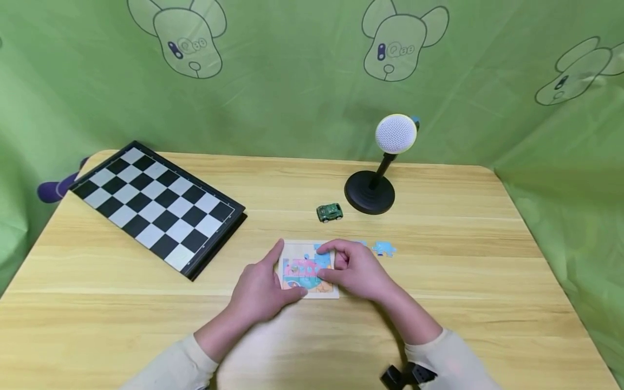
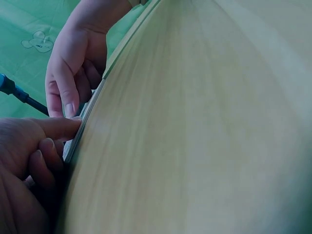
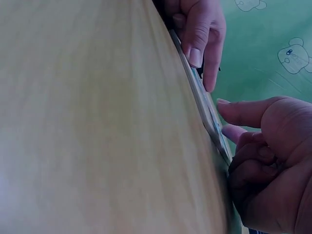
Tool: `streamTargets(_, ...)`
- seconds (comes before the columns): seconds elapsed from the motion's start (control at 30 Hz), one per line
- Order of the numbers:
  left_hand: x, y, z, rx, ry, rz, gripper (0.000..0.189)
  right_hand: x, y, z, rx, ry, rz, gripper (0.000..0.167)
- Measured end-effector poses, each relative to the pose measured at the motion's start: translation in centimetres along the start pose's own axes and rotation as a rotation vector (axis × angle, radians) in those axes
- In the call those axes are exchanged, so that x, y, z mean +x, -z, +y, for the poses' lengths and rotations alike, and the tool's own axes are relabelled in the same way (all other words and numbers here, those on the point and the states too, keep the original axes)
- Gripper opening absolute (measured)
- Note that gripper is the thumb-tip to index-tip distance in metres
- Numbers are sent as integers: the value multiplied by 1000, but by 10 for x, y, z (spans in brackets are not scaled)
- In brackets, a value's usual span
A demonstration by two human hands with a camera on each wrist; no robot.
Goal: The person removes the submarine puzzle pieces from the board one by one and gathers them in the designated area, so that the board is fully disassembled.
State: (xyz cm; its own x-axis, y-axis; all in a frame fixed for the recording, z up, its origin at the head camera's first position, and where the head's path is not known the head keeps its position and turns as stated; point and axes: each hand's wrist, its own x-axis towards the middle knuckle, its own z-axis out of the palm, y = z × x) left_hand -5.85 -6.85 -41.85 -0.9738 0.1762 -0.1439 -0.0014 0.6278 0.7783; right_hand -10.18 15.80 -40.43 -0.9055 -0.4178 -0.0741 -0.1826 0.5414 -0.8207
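A small jigsaw puzzle (image 1: 304, 281) in a pale frame lies at the table's middle, its picture pink, blue and orange. Bare frame base shows at its upper left. My left hand (image 1: 258, 290) holds the frame at the left, the index finger along the side and the thumb over the near edge. Over the puzzle's right part is my right hand (image 1: 358, 268), thumb and index finger curved toward blue pieces, other fingers curled in. Whether they pinch a piece is hidden; the right wrist view shows the thumb (image 3: 239, 111) close to the board. Beyond this hand lies a loose blue puzzle piece (image 1: 384, 248).
Part of another blue piece (image 1: 361, 243) shows behind the right hand. A green toy car (image 1: 330, 212) stands beyond the puzzle, near a round white-headed object on a black stand (image 1: 369, 193). A checkered board (image 1: 156, 206) lies left. A green curtain (image 1: 302, 108) hangs behind the table (image 1: 463, 260).
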Motion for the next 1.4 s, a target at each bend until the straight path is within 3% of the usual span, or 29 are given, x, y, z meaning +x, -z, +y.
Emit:
streamTargets(0.33, -1, 1, 2, -8, 2, 0, 109, 4, -2, -6, -22, -59, -24, 30)
streamTargets(0.67, 0, -1, 0, -4, -3, -5, 109, 6, -2, -7, 54, -104, -19, 31)
streamTargets(1.4, 0, 0, 1, 1, -4, -5, 109, 9, -2, -4, 115, -77, -9, 30)
